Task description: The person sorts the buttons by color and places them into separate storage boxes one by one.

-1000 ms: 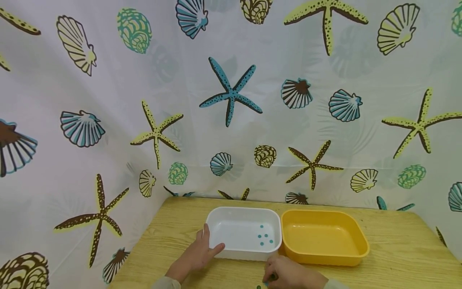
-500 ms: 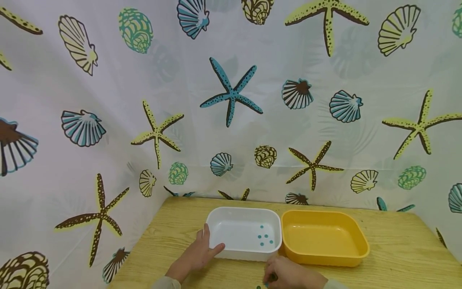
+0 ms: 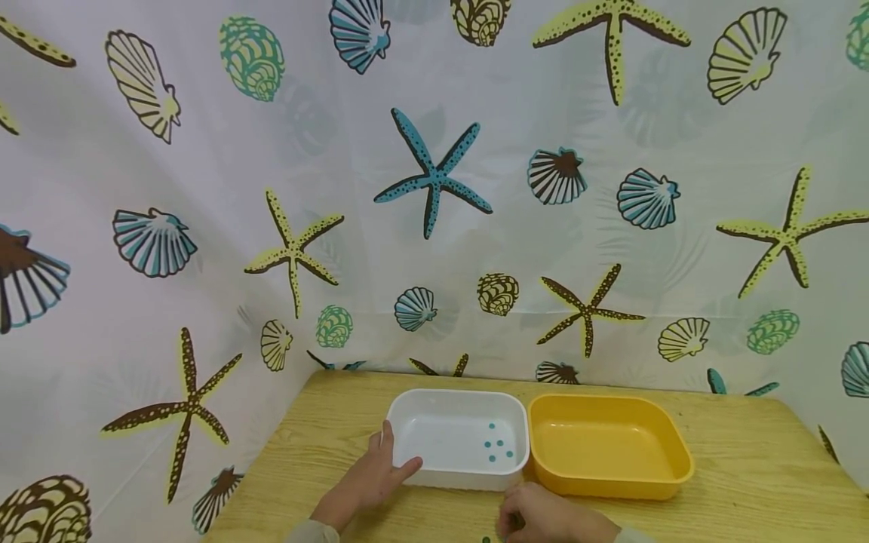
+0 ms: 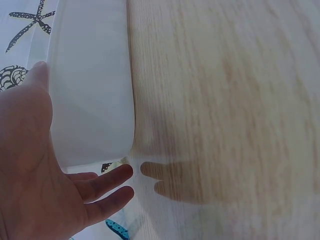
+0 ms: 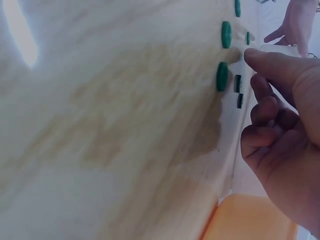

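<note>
While L hand [image 3: 376, 473] touches white tray [image 3: 441, 443], fingers [image 3: 388, 436] spread, R hand [image 3: 539, 515] is curled nr green discs [image 5: 222, 76]; can't tell if holding.

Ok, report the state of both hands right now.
Left hand: open, touching the white tray.
Right hand: closed-looking, fingers curled beside green discs; whether it holds one cannot be told.

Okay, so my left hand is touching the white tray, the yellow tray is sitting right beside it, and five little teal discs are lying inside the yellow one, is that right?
Not quite: the five teal discs lie inside the white tray, as the head view shows. Your left hand is touching that tray, and the yellow tray sits right beside it.
</note>
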Available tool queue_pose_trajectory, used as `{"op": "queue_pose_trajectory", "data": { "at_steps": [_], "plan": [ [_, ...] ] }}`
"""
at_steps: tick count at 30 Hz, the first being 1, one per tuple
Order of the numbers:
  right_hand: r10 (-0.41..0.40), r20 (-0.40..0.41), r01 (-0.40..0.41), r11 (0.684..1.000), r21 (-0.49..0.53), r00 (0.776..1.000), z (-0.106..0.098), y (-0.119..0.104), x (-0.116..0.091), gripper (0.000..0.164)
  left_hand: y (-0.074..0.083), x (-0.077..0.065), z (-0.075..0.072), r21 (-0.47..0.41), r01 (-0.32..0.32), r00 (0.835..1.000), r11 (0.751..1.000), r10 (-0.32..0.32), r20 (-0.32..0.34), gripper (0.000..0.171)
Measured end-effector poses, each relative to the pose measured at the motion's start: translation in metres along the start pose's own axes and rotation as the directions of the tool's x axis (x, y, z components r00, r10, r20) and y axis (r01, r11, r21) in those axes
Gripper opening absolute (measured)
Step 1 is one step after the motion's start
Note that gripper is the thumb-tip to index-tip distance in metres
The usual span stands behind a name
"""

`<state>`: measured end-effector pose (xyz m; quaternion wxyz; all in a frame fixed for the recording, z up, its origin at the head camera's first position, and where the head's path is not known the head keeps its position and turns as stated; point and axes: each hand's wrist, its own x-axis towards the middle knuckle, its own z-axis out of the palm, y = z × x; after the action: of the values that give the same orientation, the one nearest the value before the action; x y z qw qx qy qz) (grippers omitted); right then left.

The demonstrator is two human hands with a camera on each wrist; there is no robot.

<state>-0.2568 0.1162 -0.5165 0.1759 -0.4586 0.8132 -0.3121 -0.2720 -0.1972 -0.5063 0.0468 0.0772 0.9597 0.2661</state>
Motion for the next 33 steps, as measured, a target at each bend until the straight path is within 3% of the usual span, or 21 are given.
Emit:
{"op": "queue_pose_trajectory", "data": {
  "at_steps": [4, 7, 17, 28, 33],
  "plan": [
    [0.062, 0.004, -0.062, 0.986, 0.154, 0.998, -0.003, -0.005, -0.005, 0.004, 0.000, 0.000, 0.000, -0.003, -0.008, 1.000, 1.000, 0.008, -0.004, 0.106],
    [0.103, -0.012, -0.099, 0.976, 0.192, 0.995, -0.007, -0.009, -0.009, 0.005, 0.000, 0.000, 0.000, -0.002, -0.013, 1.000, 1.000, 0.013, -0.003, 0.106],
    [0.176, -0.106, -0.149, 0.962, 0.231, 0.979, -0.019, -0.021, -0.015, 0.005, -0.001, 0.000, -0.001, -0.016, -0.019, 1.000, 1.000, 0.019, -0.008, 0.104],
    [0.121, -0.246, -0.076, 0.980, 0.185, 0.962, -0.035, -0.019, -0.014, 0.003, -0.002, 0.002, 0.001, -0.024, -0.033, 0.999, 0.999, 0.033, -0.008, 0.102],
    [0.181, -0.258, -0.111, 0.959, 0.262, 0.949, -0.044, -0.022, -0.013, 0.003, -0.003, 0.001, 0.001, -0.025, -0.031, 1.000, 0.999, 0.031, -0.006, 0.102]
  ]
}}
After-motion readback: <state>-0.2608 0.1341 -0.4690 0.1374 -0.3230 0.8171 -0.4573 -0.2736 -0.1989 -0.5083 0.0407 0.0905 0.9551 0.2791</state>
